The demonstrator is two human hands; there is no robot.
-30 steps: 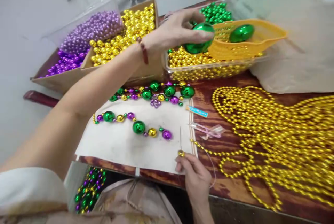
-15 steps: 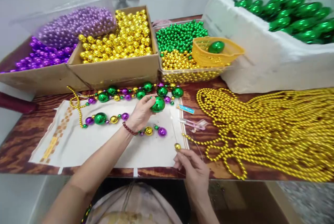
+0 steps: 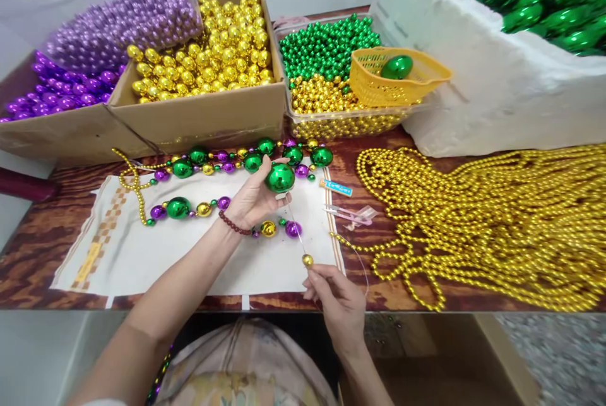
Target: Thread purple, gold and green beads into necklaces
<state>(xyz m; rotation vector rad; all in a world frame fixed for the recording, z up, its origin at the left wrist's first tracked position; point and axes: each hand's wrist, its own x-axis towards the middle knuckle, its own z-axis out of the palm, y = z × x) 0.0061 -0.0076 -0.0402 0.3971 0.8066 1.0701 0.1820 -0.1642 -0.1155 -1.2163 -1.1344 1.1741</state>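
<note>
Left hand (image 3: 255, 197): fingers grip a big green bead (image 3: 280, 179).
Right hand (image 3: 339, 302): fingers pinch a gold bead (image 3: 307, 261).
Needle (image 3: 297, 224): slants up from it.

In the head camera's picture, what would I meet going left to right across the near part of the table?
Checkered stripe on the white cloth → left hand holding a large green bead → right hand pinching a small gold bead → pile of gold bead strands.
</note>
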